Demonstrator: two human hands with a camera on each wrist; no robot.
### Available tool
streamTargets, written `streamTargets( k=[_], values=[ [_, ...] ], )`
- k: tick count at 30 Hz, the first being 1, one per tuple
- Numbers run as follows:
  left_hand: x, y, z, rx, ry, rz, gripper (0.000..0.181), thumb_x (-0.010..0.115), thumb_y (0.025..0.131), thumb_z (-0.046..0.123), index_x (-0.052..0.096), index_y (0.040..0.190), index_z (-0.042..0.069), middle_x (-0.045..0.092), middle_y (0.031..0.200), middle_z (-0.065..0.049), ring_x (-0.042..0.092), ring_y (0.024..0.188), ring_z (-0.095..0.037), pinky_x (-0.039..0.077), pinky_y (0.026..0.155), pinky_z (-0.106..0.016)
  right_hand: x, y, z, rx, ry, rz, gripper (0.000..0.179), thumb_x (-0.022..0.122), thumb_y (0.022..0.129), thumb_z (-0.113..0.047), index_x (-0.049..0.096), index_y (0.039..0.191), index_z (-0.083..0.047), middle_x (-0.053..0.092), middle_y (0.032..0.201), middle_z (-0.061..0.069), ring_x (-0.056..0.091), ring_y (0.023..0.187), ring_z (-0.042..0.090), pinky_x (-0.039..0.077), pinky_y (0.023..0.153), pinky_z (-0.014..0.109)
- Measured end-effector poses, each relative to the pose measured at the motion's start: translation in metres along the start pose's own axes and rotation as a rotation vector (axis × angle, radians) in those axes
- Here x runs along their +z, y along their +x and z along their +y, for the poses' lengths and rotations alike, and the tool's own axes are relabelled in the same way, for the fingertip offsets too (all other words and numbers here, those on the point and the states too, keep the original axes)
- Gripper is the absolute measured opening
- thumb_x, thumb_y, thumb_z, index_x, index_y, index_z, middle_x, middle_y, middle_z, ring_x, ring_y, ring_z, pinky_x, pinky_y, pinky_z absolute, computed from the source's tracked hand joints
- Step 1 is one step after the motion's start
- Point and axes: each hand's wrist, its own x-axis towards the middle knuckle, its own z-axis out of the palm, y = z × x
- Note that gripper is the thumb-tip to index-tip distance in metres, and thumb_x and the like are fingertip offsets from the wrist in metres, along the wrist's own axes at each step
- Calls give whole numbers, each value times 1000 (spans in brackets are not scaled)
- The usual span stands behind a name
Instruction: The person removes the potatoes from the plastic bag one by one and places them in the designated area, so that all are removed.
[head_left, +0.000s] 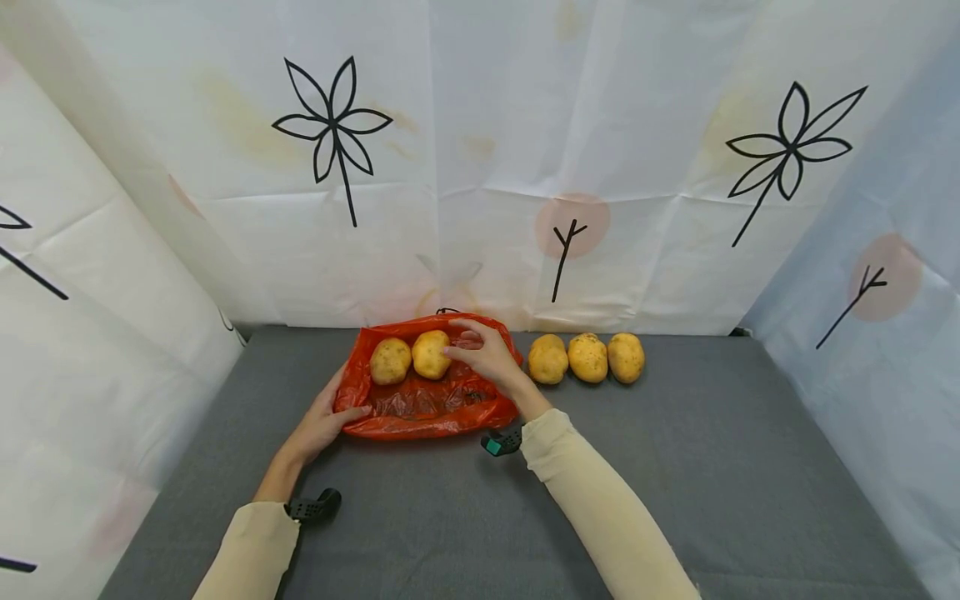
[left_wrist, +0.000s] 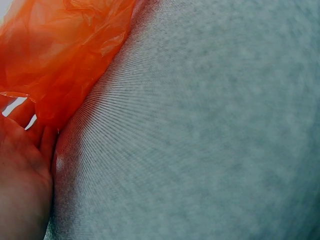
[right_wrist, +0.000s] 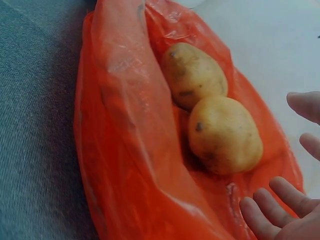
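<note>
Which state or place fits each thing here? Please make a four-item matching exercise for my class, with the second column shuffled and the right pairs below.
Things
1. Left hand
2. Right hand
3. Bag
4. Potato row

States and places
A. Red
B. Over the bag, holding nothing
C. To the right of the bag
D. Holding the bag's left side

Pairs: 1-D, 2-B, 3-A, 4-C

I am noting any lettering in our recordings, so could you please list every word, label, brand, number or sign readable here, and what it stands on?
There are none: no text can be read in any view.
Red bag and potatoes: no lettering visible.
Backdrop: plant drawings, but no writing visible.
Left wrist strap and right wrist strap: too small to tell whether they are marked.
</note>
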Motion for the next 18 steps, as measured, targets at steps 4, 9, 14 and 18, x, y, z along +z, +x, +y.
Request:
streamTargets(
  k=[4, 9, 14, 18],
  values=[
    [0, 1, 0, -1, -1, 5, 91, 68, 97, 8, 10, 165, 22, 12, 168, -10, 16, 150, -33, 18, 117, -53, 7, 5, 4, 17, -17, 11, 56, 75, 93, -14, 55, 145, -3, 49, 144, 24, 49, 129, 44, 46, 102, 49],
    [0, 1, 0, -2, 5, 5, 91, 68, 97, 8, 10, 165, 22, 12, 168, -10, 16, 150, -33, 17, 117, -55, 14, 9, 7, 33, -62, 19, 57, 76, 93, -17, 55, 145, -6, 53, 142, 17, 49, 128, 40, 46, 101, 49],
    [0, 1, 0, -5, 8, 4, 91, 68, 97, 9, 11, 165, 23, 13, 168, -10, 17, 150, -32, 20, 117, -49, 20, 12, 9, 29, -81, 11, 57, 76, 93, -18, 56, 145, -5, 55, 138, 16, 52, 122, 37, 50, 93, 44],
    [1, 1, 0, -4, 4, 6, 91, 68, 97, 8, 11, 165, 23, 14, 168, -10, 17, 150, -32, 19, 117, -51, 24, 14, 9, 31, -93, 10, 56, 75, 94, -18, 56, 145, -7, 56, 138, 16, 54, 119, 34, 51, 91, 41]
  ],
)
